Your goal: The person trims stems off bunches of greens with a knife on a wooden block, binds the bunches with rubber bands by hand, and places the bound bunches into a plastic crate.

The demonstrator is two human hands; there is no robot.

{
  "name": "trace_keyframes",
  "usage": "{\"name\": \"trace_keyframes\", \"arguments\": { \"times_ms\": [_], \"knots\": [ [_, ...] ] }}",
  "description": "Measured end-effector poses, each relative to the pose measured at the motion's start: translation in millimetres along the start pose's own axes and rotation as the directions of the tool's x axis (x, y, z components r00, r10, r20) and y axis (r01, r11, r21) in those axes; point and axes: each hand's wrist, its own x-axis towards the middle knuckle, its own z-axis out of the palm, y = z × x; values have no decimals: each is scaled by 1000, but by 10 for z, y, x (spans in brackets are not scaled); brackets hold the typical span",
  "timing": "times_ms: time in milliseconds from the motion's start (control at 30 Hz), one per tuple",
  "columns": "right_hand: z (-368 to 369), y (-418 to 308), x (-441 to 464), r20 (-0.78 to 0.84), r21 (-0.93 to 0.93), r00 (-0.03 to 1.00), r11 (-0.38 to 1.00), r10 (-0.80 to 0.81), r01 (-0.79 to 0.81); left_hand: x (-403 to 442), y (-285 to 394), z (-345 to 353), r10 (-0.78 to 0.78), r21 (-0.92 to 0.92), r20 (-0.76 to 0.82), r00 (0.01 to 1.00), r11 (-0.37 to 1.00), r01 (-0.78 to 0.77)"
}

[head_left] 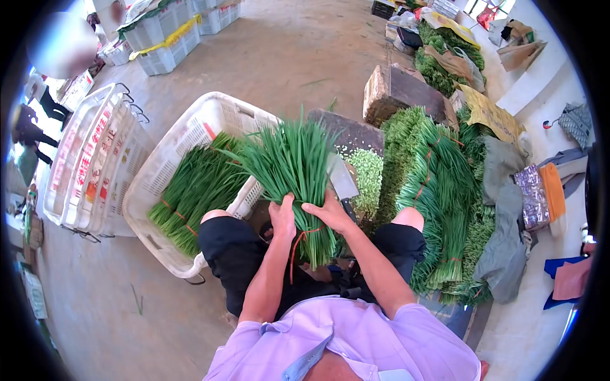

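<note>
A thick bunch of green chives (289,162) stands between my knees, leaves fanned out at the top and cut stems pointing down at me. My left hand (281,217) is closed round its left side. My right hand (329,213) grips the other side, thumb across the stems. Below my hands a red tie (304,233) goes round the stems, one loose end hanging down. Just beyond my right hand is a broad, flat metal blade (343,178); its handle is partly hidden. Cut pale stem ends (365,174) are heaped beside it on a dark block (349,130).
A white plastic crate (143,197) at my left holds tied chive bunches (197,190). Stacked white crates (89,159) stand farther left. More chives (445,197) are piled at my right, beside a grey cloth (505,241). A worn box (403,95) sits ahead; people stand far left.
</note>
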Motion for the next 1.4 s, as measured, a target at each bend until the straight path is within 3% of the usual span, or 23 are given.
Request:
{"name": "trace_keyframes", "arguments": {
  "times_ms": [100,167,200,333,533,600,633,700,767,867,1167,1267,1333,1367,1400],
  "knots": [
    [28,-78,76,-30,-89,997,994,-68,66,-35,31,41,31,45,25,999,998,-32],
    [-13,85,159,-79,214,988,970,136,-116,-31,53,49,49,18,24,999,999,-49],
    [-14,82,159,-124,318,979,941,161,-115,-15,76,38,12,0,9,1000,1000,-12],
    [-77,107,111,-69,358,972,915,225,-186,-17,75,6,-33,-34,30,999,999,34],
    [-59,67,127,-121,303,978,944,172,-128,-12,102,57,-47,-62,49,998,997,50],
    [-10,51,119,-246,-23,968,998,47,-54,-58,134,91,-84,-115,106,991,989,96],
    [12,17,111,-246,-22,968,998,44,-51,-83,154,118,-81,-114,107,991,989,93],
    [55,-111,54,-278,-244,957,970,-80,10,-135,162,165,70,113,171,983,990,-90],
    [110,-256,12,-274,-245,954,968,-119,50,-79,101,113,94,167,184,978,978,-125],
    [107,-222,3,-265,-235,959,971,-99,35,-66,96,48,0,78,255,967,997,-21],
    [25,-137,10,-272,-247,956,968,-111,42,-47,35,45,-73,49,186,980,997,65],
    [-31,-157,21,-166,-246,985,969,-54,12,-7,-23,8,-1,13,105,995,1000,-1],
    [-81,-258,37,4,-251,1000,968,-25,25,8,85,-5,-84,-66,99,992,994,91],
    [-93,-301,34,2,-247,1000,969,-25,25,2,125,-6,-93,-91,110,990,990,104],
    [-107,-354,32,37,-111,999,994,-12,16,79,173,-72,-181,-89,152,972,977,196]
  ]
}}
